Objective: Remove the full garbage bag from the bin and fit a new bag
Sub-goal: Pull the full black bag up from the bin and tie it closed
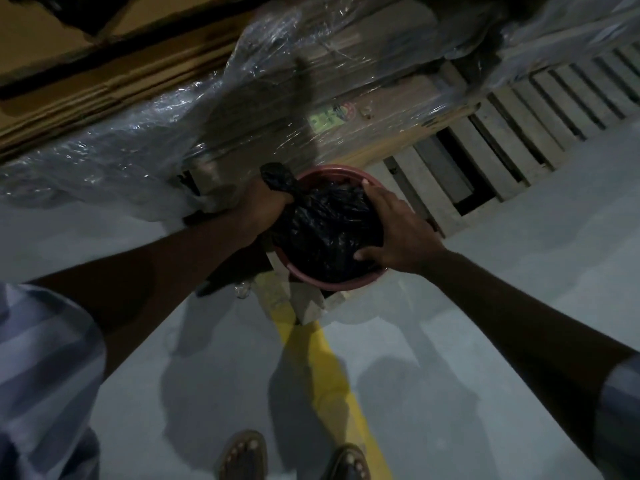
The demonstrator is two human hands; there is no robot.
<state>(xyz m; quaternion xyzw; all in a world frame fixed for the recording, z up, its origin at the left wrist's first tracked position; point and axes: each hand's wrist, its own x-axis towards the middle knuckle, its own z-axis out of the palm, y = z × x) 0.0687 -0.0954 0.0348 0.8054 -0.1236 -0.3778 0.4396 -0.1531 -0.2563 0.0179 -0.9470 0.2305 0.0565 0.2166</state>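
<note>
A round red bin [341, 284] stands on the grey floor ahead of me. A full black garbage bag [327, 230] fills its mouth. My left hand [259, 209] is clenched around the bag's gathered neck, whose twisted end [275, 176] sticks up above my fist at the bin's left side. My right hand [398, 230] lies over the bin's right rim, fingers spread against the side of the bag and thumb pressing on the plastic near the front. The lower part of the bin is hidden under the bag and my hands.
Plastic-wrapped cardboard cartons [242, 109] rise right behind the bin. A wooden pallet [502, 133] lies to the back right. A yellow floor line [318, 368] runs from the bin toward my sandalled feet [294, 459]. A small crumpled plastic scrap [242, 289] lies left of the line.
</note>
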